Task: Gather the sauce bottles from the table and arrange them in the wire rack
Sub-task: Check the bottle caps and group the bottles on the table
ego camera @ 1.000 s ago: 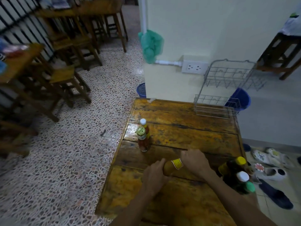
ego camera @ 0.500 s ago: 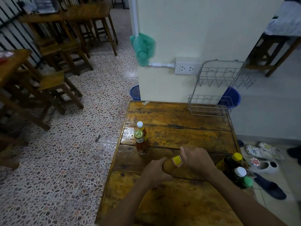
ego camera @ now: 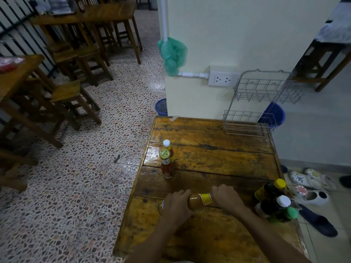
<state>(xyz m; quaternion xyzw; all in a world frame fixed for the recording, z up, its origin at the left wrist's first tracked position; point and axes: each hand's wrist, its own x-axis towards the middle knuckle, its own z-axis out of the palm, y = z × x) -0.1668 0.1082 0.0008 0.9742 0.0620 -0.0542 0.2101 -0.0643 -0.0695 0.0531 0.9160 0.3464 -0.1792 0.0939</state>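
An orange-brown sauce bottle (ego camera: 197,201) with a yellow label lies sideways just above the wooden table (ego camera: 218,149). My left hand (ego camera: 175,206) grips its lower end and my right hand (ego camera: 227,199) grips its neck end. Two upright bottles stand near the table's left edge: a red sauce bottle with a gold cap (ego camera: 166,165) and behind it a white-capped bottle (ego camera: 168,147). A cluster of dark bottles (ego camera: 275,202) with yellow, white and green caps stands at the right edge. The two-tier wire rack (ego camera: 252,118) stands empty at the far right corner against the wall.
A wall socket (ego camera: 222,79) and a green bag (ego camera: 171,54) hang on the wall behind the table. Blue baskets (ego camera: 273,114) sit on the floor. Wooden chairs and tables (ego camera: 72,88) fill the left. Shoes (ego camera: 311,188) lie on the floor to the right.
Both hands stay on the lying sauce bottle, which has turned closer to level. The camera has tilted a little, so the table sits lower in view.
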